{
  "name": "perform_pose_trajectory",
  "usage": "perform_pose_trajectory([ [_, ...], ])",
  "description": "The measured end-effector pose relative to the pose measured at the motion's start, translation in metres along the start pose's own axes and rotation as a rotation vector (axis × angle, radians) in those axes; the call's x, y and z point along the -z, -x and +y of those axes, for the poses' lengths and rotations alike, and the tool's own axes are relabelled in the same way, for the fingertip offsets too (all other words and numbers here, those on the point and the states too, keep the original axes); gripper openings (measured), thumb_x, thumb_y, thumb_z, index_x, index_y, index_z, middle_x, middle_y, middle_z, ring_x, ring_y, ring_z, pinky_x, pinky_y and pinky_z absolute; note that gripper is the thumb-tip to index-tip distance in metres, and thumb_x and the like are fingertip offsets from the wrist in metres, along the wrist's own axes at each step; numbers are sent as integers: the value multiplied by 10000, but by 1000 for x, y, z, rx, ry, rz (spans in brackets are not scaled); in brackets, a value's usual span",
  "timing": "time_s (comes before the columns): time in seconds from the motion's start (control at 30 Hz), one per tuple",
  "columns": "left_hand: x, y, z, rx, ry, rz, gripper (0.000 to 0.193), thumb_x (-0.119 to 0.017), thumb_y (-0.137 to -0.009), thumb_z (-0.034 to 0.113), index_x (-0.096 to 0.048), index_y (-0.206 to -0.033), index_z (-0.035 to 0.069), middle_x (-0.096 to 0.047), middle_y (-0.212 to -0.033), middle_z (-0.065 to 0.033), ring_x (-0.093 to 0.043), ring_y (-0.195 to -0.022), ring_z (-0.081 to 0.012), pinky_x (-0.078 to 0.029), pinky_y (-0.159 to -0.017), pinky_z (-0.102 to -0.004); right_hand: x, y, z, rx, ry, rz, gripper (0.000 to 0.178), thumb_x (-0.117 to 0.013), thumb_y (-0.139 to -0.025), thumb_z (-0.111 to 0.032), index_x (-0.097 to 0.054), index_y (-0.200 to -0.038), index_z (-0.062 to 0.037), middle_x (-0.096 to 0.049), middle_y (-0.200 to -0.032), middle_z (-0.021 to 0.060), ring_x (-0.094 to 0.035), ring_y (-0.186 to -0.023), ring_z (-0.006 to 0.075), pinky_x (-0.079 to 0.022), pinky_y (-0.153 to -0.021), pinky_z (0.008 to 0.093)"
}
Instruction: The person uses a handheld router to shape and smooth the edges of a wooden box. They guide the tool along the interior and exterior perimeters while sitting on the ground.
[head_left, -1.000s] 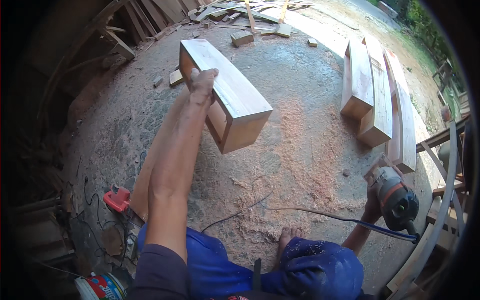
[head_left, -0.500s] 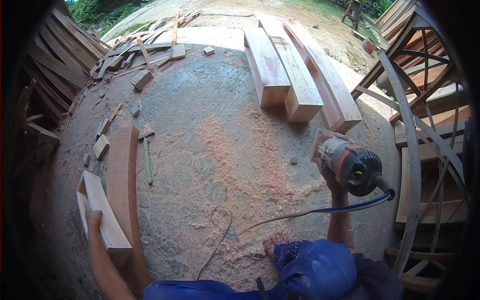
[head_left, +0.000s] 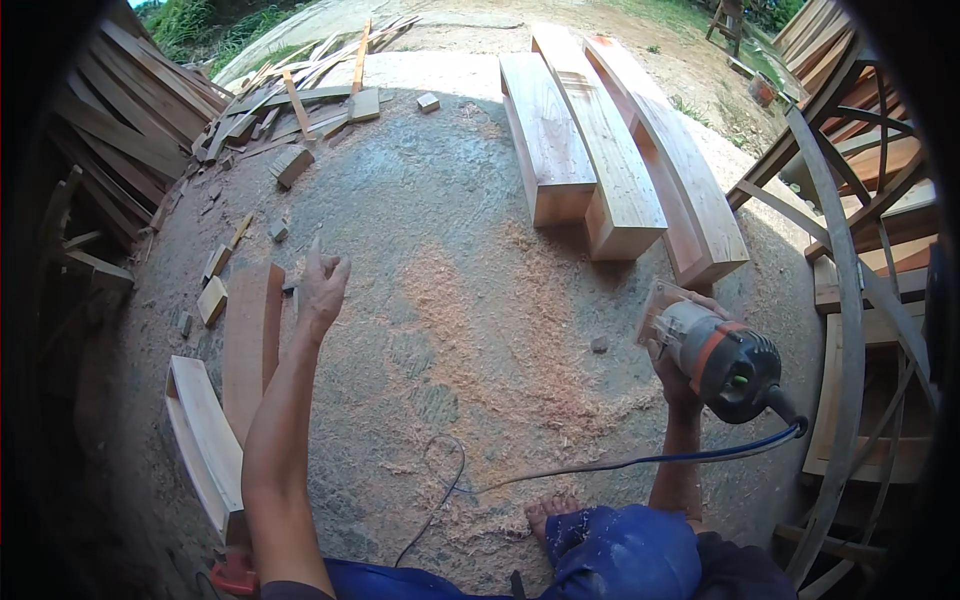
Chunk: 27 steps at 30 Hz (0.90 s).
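My right hand [head_left: 670, 368] grips a corded router [head_left: 738, 368], a grey and black body with an orange band and a clear base. It is held on its side above the floor at the right. My left hand [head_left: 324, 285] is raised at left of centre, the index finger stretched out and the others partly curled, with nothing in it. Below and beside that arm lie a curved reddish plank [head_left: 250, 325] and a pale, long hollow wooden piece [head_left: 212, 435]. The hammer is almost wholly hidden behind my left hand.
Several long curved wooden beams [head_left: 625, 170] lie at the far right. Shavings [head_left: 545, 330] cover the middle of the floor, where the router's cord [head_left: 600, 465] trails. Offcuts [head_left: 292, 165] lie far left, curved wooden frames [head_left: 845, 270] stand right, and a red tool [head_left: 235, 573] is near my left elbow.
My left hand has let go of the pale wooden piece and moved up and right, over the hammer. The router stays in my right hand. The view has shifted slightly.
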<state>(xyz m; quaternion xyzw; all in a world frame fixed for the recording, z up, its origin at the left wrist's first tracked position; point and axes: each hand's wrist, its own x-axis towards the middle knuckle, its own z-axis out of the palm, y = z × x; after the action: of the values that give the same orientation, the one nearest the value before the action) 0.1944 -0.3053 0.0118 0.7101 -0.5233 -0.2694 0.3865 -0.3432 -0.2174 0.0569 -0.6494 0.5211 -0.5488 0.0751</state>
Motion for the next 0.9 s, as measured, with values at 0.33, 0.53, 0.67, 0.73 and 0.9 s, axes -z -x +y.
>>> perform_pose_trajectory([
  [0.33, -306, -80, 154, 77, 751, -184, 1147, -807, -919, 185, 42, -1635, -102, -661, -1313, -204, -642, -1161, -234, -524, -989, -355, 34, 2, 21, -39, 22, 20, 851, -877, -705, -161, -441, -1429, -57, -602, -1344, 145, -566, -1290, 304, -420, -1167, 476],
  [0.53, -330, -83, 144, 151, 756, -233, 1117, -800, -900, 115, 31, -1619, -82, -656, -1297, -193, -622, -1202, -243, -486, -1070, -404, 54, -3, 26, -77, -12, 11, 904, -896, -726, -232, -412, -1470, -61, -573, -1380, 168, -563, -1326, 328, -404, -1193, 526],
  [0.67, -292, -31, 119, 104, 814, -248, 1075, -800, -909, 132, -24, -1622, -78, -688, -1212, -166, -636, -1137, -229, -484, -1071, -404, 41, 1, 30, -70, -38, 42, 916, -898, -733, -234, -390, -1481, -83, -563, -1397, 151, -555, -1334, 317, -390, -1211, 518],
  [0.73, -265, 4, 119, 133, 746, -297, 1051, -803, -920, 173, -63, -1623, -79, -692, -1240, -178, -640, -1168, -230, -479, -1081, -407, 37, 5, 30, -55, -21, 32, 906, -901, -736, -235, -395, -1474, -93, -565, -1395, 135, -549, -1342, 306, -392, -1210, 511],
  [0.9, -190, 89, 106, 321, 279, -416, 1161, -828, -900, 389, -57, -1642, -64, -635, -1358, -275, -605, -1303, -334, -409, -1175, -459, 25, 9, 10, -22, -48, 12, 870, -923, -726, -226, -441, -1440, -100, -575, -1382, 116, -551, -1340, 288, -411, -1192, 494],
])
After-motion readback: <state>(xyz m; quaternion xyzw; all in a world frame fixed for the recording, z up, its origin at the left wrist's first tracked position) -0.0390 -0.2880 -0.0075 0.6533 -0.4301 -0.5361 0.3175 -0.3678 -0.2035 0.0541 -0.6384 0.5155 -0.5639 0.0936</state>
